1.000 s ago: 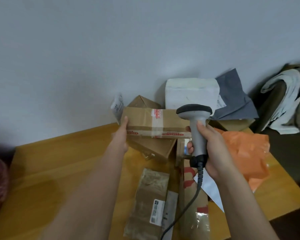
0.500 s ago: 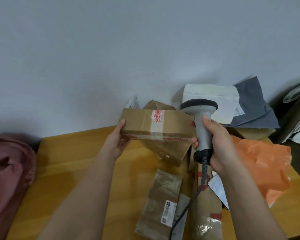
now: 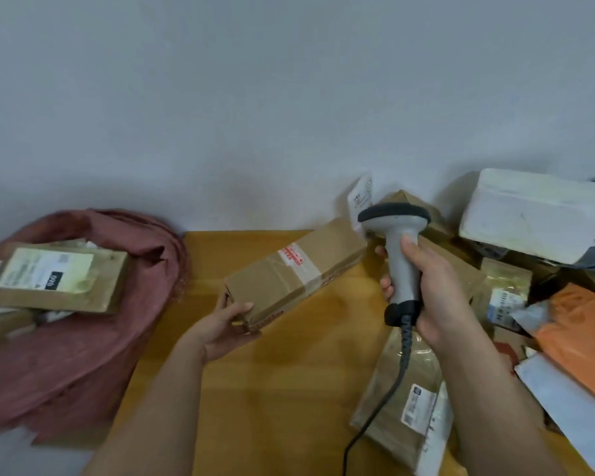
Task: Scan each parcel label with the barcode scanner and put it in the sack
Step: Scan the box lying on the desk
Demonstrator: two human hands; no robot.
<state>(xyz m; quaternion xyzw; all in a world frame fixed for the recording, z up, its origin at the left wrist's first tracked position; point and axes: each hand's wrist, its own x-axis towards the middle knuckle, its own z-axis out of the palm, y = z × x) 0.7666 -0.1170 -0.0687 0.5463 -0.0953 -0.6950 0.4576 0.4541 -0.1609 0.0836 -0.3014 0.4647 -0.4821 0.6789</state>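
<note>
While the left hand (image 3: 225, 326) grips the near end of the long cardboard parcel (image 3: 294, 271), thumb on top and fingers curled beneath, the box tilts up and away to the right — its far end just beside the scanner head. The right hand (image 3: 433, 297) is wrapped round the grey handle of the barcode scanner (image 3: 397, 249), thumb laid along the back, cable trailing down over the worktop (image 3: 282, 389).

Change since half a second ago: the parcel was held level, up against the pile at the wall; it is now swung leftward and lower, out over bare worktop, and the view has turned with it. The red sack (image 3: 93, 341) at the left edge now shows in full, with a labelled brown parcel (image 3: 54, 278) already lying in its mouth.

Reading — the scan of this box looks finished, and the carry to the sack is under way. The box is well short of the sack's opening.

To the right, waiting: a white foam box (image 3: 536, 221), an orange mailer (image 3: 577, 341), a flat brown packet (image 3: 413, 403) with label up, all heaped close together.
</note>
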